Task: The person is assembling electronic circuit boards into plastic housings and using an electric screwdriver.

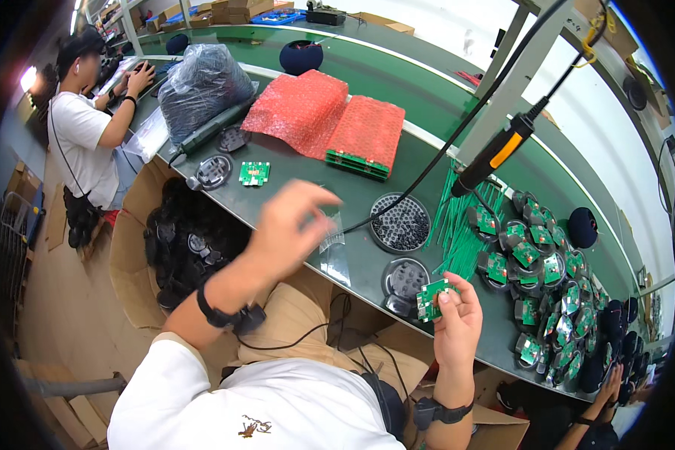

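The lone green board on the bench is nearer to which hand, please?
Left: the left hand is just right of the board; the right hand is much farther right.

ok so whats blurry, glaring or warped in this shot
In the head view, the left hand is smeared, likely by motion, while the right hand and its green circuit board look crisper; also in the head view, a bright light glares at far left, and the workbench edges bow inside the dark fisheye rim.

The held circuit board (pixel 430 301) is green, white-flecked. Beyond it, dotted bubble wrap (pixel 301 111) is red, the corded tool (pixel 493 156) black-and-orange
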The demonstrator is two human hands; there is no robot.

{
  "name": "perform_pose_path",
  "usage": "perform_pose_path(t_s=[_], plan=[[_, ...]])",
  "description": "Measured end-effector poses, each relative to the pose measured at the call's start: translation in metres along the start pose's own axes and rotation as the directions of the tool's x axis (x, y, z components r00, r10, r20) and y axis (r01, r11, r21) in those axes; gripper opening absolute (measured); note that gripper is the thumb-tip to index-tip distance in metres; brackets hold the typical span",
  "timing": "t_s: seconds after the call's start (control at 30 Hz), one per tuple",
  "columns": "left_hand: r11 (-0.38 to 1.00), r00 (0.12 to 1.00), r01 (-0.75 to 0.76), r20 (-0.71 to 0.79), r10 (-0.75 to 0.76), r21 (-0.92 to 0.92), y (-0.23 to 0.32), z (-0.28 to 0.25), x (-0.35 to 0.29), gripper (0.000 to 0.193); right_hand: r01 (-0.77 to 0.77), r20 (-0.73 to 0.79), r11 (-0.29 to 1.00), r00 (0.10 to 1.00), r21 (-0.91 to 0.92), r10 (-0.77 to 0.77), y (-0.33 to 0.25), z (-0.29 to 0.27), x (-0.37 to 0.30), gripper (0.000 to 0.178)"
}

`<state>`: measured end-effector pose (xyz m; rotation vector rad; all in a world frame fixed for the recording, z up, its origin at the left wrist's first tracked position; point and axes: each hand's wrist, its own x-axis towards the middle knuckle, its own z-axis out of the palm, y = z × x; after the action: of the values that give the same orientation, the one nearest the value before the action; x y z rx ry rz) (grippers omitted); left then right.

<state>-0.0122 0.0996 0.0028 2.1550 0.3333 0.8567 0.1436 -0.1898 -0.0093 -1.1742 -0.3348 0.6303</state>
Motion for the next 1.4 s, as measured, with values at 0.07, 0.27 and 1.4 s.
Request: perform_pose_path(t_s=[0.07,0.27,1.4], plan=[[0.945,0.933,-0.325,0.156,0.325,-0.027,0.035,0.033,-0.012,0.045,-0.013,0.038,1.000,0.999,-0.013,0.014,0.004,0.003,-0.002,0.035],[0.886,0.857,-0.391,0.251,0.449,-0.251,0.065,0.082,-0.022,0.038,0.012,0.111,1.000,0.994,-0.006,-0.011,0.011,0.005,-0.007,0.022],[0.973,0.961,-0.201,0.169,0.218,-0.111,0.044,0.094,-0.039,0.069,0.018,-0.044,0.985,0.999,-0.174,-0.026,0.009,-0.005,0.006,0.039]])
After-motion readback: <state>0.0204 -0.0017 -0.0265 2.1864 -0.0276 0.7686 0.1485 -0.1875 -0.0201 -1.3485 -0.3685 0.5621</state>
